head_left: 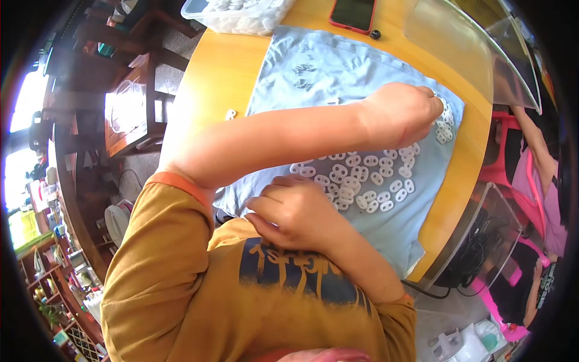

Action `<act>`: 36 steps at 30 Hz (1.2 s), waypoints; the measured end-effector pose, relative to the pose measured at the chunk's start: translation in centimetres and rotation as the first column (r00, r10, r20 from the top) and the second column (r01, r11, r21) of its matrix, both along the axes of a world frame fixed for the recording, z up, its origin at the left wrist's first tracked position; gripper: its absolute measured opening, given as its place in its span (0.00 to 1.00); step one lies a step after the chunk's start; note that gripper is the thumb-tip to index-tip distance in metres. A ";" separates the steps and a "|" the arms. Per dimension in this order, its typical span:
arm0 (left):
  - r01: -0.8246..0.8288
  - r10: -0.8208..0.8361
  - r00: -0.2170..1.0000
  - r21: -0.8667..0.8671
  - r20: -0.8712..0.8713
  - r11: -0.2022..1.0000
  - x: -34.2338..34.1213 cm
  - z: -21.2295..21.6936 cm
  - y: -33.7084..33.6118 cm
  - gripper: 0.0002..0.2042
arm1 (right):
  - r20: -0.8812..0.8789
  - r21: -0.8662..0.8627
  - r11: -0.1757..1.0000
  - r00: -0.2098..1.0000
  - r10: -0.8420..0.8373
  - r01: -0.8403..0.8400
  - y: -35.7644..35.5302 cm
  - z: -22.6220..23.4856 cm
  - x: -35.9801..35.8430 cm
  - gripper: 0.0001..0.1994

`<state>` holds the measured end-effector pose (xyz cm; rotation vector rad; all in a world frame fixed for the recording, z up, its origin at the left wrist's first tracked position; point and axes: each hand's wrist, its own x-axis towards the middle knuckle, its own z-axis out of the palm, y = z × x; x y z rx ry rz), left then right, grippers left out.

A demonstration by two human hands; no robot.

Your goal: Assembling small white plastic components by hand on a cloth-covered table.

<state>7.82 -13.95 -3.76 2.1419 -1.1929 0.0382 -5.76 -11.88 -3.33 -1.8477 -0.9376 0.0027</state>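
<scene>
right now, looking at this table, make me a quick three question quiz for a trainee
1. True or false: the right hand is farther from the body than the left hand.
2. Where do most of the scattered pieces lie?
A) on the floor
B) on the blue cloth
C) on the phone
3. Fill in: the plastic tub at the top of the picture holds ____ pieces.

Key: 1. False; 2. B; 3. white

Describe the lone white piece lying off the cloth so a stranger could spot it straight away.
On the yellow table, find the light-blue cloth. Just past its left edge, beyond the outstretched left forearm, is a small white piece. It sits alone on bare wood, while many other white pieces lie on the cloth.
</scene>
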 end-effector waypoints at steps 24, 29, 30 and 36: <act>-0.657 0.050 0.431 -0.275 -0.901 0.702 -7.7 1.0 20.2 0.07 | -0.005 -0.117 0.894 0.900 -0.436 0.432 -0.5 2.9 2.7 0.08; -0.576 0.052 0.535 -0.319 -0.843 0.752 -8.0 0.8 20.6 0.07 | 0.298 -0.529 0.697 0.875 -0.382 0.484 -0.5 3.1 5.7 0.21; -0.578 0.047 0.535 -0.325 -0.843 0.749 -7.9 0.9 20.6 0.07 | 0.301 -0.576 0.675 0.887 -0.350 0.461 -0.3 3.1 6.3 0.25; -0.508 0.087 0.680 -0.381 -0.728 0.773 -7.8 1.0 21.0 0.07 | 0.356 -0.657 0.613 0.897 -0.261 0.439 0.2 1.9 8.2 0.25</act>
